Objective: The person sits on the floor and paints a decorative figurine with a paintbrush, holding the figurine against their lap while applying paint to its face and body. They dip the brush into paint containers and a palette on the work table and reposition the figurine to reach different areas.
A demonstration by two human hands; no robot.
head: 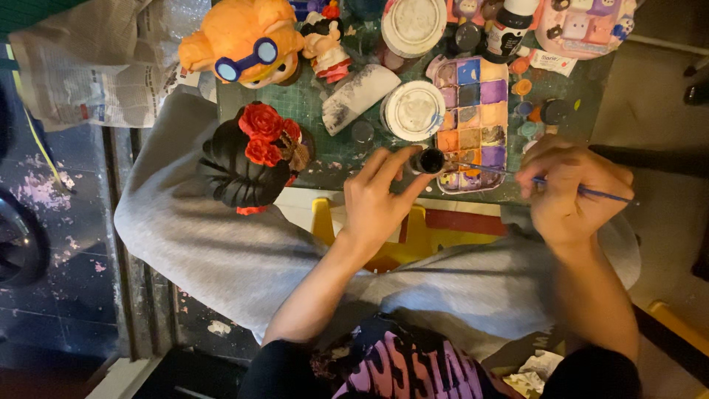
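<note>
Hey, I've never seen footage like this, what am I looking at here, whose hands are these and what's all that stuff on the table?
This is one picture from a camera worn on a person's head, looking down at their own two bare hands. No machine is involved. The left hand pinches a small dark paint pot in its grip. The right hand holds a thin blue-handled paintbrush, its tip reaching toward the pot. Beyond them on a green cutting mat lies a paint palette with many coloured wells, plus two round white lids. To the left stand a dark figurine with red flowers and an orange figurine with blue goggles.
</note>
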